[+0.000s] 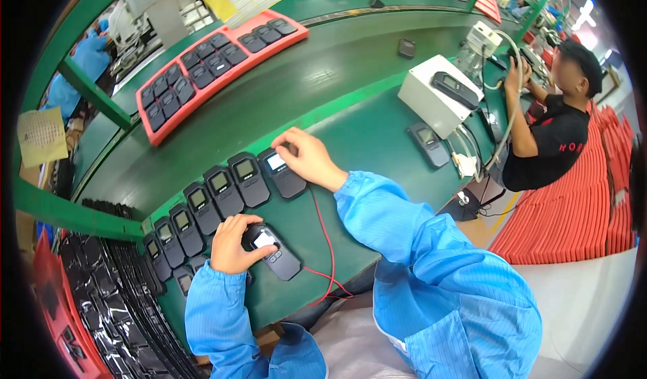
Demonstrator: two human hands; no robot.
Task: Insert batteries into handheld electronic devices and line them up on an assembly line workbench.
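Left hand [231, 245] grasps lit handset [284, 262]; right hand [309, 159] touches second handset [288, 183], grip indeterminable. Yellow sheet [42, 137]: print illegible.

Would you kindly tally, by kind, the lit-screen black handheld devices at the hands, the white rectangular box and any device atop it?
Lit-screen black handheld devices at left hand and right hand: 2
White box: 1
Device atop it: 1
Total: 4

Head-worn fisheye view, facing down, close above green workbench [377, 133]
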